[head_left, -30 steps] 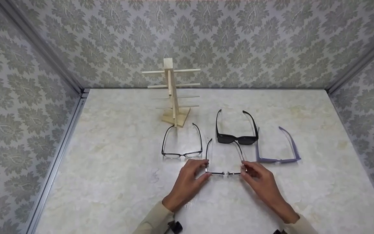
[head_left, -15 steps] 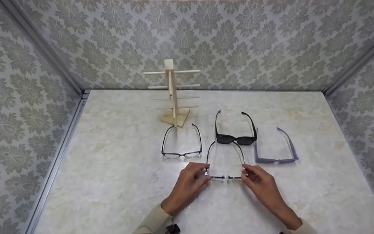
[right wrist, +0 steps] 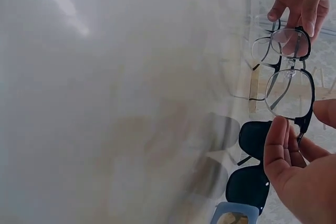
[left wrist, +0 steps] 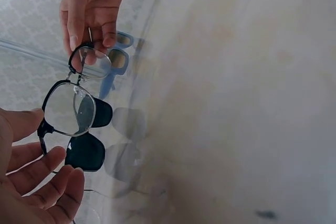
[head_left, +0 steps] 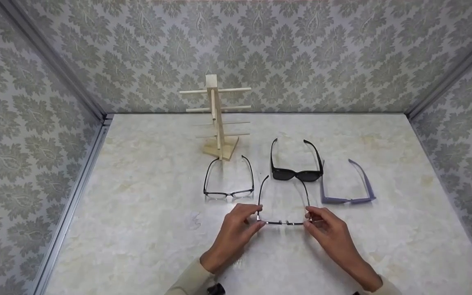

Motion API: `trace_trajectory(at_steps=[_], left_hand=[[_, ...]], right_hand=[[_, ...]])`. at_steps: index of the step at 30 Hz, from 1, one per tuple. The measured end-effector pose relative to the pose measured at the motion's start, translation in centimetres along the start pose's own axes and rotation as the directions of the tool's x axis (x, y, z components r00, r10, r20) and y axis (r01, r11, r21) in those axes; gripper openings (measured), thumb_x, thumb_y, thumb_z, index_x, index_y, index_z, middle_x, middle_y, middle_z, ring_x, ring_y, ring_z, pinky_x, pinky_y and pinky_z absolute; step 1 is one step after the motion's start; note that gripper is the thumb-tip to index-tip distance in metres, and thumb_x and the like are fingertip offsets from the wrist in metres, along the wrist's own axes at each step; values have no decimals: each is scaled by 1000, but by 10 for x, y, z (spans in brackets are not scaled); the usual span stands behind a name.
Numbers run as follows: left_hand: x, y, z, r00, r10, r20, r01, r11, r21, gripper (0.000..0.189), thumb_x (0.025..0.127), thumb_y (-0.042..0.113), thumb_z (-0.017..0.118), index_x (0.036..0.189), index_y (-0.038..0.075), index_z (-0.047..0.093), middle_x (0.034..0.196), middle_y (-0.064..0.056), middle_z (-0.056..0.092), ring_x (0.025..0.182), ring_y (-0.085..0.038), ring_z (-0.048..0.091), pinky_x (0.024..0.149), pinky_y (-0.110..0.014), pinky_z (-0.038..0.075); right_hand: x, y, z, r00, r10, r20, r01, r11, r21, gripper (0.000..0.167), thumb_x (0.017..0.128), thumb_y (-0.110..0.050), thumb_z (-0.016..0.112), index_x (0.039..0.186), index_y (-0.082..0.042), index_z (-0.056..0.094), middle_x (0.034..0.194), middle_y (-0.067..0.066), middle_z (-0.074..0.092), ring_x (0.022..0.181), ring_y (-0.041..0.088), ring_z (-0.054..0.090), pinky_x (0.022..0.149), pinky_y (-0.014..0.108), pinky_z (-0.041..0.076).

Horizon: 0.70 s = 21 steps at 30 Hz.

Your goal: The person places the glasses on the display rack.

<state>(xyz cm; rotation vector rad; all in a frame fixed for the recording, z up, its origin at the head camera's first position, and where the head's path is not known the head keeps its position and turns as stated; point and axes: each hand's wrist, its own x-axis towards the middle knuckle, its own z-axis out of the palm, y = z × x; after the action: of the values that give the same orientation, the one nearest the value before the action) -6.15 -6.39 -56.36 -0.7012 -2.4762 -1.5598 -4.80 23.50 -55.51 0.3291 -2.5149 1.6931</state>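
Both hands pinch one pair of clear eyeglasses (head_left: 274, 222) with a dark browline and thin metal rims, its temples unfolded and pointing away. The left hand (head_left: 236, 229) grips the left hinge corner between thumb and fingers, and the right hand (head_left: 329, 229) does the same at the right corner. In the right wrist view both lenses of these eyeglasses (right wrist: 290, 94) hang above the tabletop. Just beyond them lie black sunglasses (head_left: 296, 175) with open temples. Left of these is another pair of thin-framed clear eyeglasses (head_left: 230, 194), and to the right sit purple-framed glasses (head_left: 348, 200).
A wooden display stand (head_left: 215, 114) with several horizontal pegs rises near the back of the marbled table (head_left: 137, 229). Patterned wall panels (head_left: 240, 49) enclose the back and sides, joined by metal rails (head_left: 72, 200).
The held eyeglasses and both hands have come slightly nearer the person, then shifted a touch left. The other glasses and the stand stay in place.
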Motion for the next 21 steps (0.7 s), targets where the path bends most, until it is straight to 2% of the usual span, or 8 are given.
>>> trace_trajectory(at_steps=[4, 8, 14, 21], left_hand=[[0, 2, -1, 1000, 18, -25, -18, 1000, -5, 37, 101, 12, 83, 136, 3, 75, 127, -13, 77, 108, -27, 71, 80, -34, 64], [1, 3, 0, 998, 32, -60, -34, 999, -40, 40, 101, 9, 82, 139, 1, 72, 125, -16, 75, 103, -31, 74, 79, -32, 65], [4, 4, -1, 993, 50, -107, -57, 996, -65, 43, 100, 4, 81, 141, -2, 71, 126, -13, 73, 98, -26, 76, 78, -31, 65], [6, 7, -4, 989, 54, -135, -61, 997, -52, 46, 98, 1, 83, 142, -2, 70, 128, -16, 73, 100, -21, 77, 78, -32, 66]], right_hand=[[1, -3, 0, 1000, -1, -2, 1, 1000, 12, 40, 97, 3, 82, 136, 4, 72, 114, 19, 73, 105, 23, 75, 86, 23, 63], [5, -5, 1, 1000, -8, -12, 9, 1000, 29, 41, 97, 5, 81, 137, 6, 71, 116, 22, 72, 104, 24, 75, 86, 22, 63], [11, -7, 4, 999, -47, -23, 48, 997, 55, 43, 96, 9, 80, 138, 8, 70, 117, 27, 71, 106, 32, 75, 86, 25, 64], [18, -8, 5, 996, -81, -25, 82, 996, 30, 45, 96, 10, 80, 139, 1, 71, 117, 25, 72, 107, 21, 75, 87, 27, 64]])
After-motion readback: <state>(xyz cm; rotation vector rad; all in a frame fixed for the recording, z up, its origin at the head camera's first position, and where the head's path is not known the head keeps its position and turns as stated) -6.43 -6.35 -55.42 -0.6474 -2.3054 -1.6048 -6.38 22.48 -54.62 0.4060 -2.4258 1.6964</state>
